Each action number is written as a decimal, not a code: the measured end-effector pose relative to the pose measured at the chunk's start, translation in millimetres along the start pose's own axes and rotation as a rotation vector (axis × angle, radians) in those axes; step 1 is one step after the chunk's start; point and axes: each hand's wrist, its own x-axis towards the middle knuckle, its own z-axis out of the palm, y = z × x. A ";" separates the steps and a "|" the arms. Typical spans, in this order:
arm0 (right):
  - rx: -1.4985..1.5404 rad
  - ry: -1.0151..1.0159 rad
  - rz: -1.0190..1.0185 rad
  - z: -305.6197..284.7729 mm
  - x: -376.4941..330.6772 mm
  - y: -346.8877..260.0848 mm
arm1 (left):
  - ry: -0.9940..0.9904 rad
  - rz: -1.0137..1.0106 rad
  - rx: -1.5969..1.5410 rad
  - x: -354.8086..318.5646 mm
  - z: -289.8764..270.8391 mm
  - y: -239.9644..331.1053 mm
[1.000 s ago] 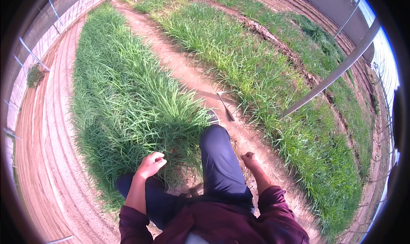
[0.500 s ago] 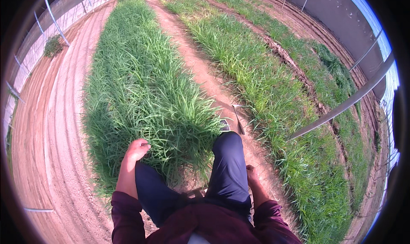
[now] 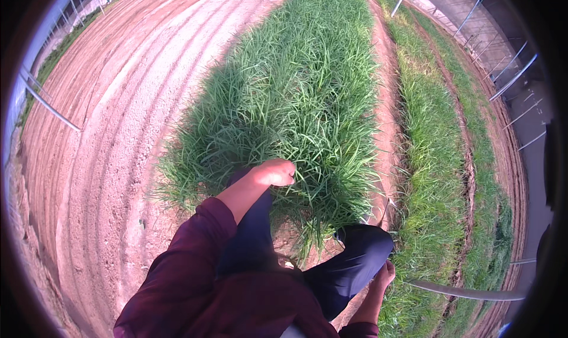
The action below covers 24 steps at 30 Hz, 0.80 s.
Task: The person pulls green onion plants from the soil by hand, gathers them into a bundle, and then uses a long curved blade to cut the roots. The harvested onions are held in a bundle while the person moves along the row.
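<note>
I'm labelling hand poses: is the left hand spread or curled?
Curled: the left hand forms a loose fist by the green plants, no finger stretched out. Whether it holds anything, I cannot tell.

The head-worn fisheye looks down and ahead, edges perhaps blurred.

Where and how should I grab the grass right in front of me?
Probably take the grass low on its near edge, coming from your own side over the bare soil. Its long, thin blades splay and droop, so the tips look too loose to grip; the bases are hidden.
</note>
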 end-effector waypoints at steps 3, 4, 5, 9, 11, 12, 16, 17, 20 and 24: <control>-0.003 0.022 -0.101 23.5 8.9 -66.5 | -0.124 -0.063 0.040 -3.0 -9.6 16.7; -0.008 0.061 -0.119 35.7 9.6 -87.9 | -0.128 -0.065 0.041 -4.0 -12.5 19.6; -0.024 -0.001 -0.177 42.4 13.0 -106.4 | -0.106 -0.074 0.027 -4.5 -12.9 21.7; -0.058 -0.128 -0.328 83.5 21.2 -163.2 | -0.088 -0.047 0.003 -5.0 -11.9 19.4; -0.074 -0.184 -0.394 110.6 16.7 -183.8 | -0.102 -0.041 0.005 -4.3 -13.3 21.9; -0.101 -0.226 -0.425 121.9 16.1 -190.0 | -0.109 -0.051 0.005 -4.0 -13.3 22.9; -0.259 -0.330 -0.506 164.0 16.0 -194.8 | -0.116 -0.071 0.005 -0.7 -11.4 18.7; -0.331 -0.375 -0.512 169.0 21.7 -191.2 | -0.119 -0.074 0.010 1.2 -10.0 17.4; -0.568 -0.399 -0.583 190.5 8.8 -186.9 | -0.133 -0.067 -0.002 1.4 -10.5 15.5; -0.658 -0.496 -0.558 205.8 -8.5 -192.9 | -0.093 -0.049 -0.010 -4.8 -14.4 15.3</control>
